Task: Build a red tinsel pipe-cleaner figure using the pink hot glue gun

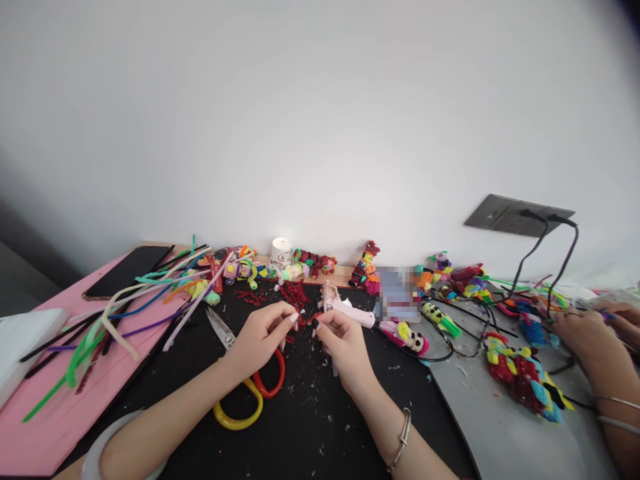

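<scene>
Nearest the lens: left hand [260,337] and right hand [340,340], fingertips pinched from either side on a short red glittery pipe-cleaner piece [304,321], held just above the black mat [310,427]. Beneath the left wrist, red-and-yellow-handled scissors [250,393]; just beyond the right hand, pale pink glue gun [347,310]. At far right, a co-worker's hands [590,330] among bright pipe-cleaner figures [525,377].

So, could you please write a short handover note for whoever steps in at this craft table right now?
Left hand and right hand meet over the black mat, pinching a small red glittery piece between the fingertips. Scissors lie under the left wrist; a glue gun lies just behind the right hand. More red bits sit behind; loose pipe cleaners lie on the pink board. Finished figures line the wall. A co-worker's hands work at the far right. The red piece is not yet glued to anything.
</scene>
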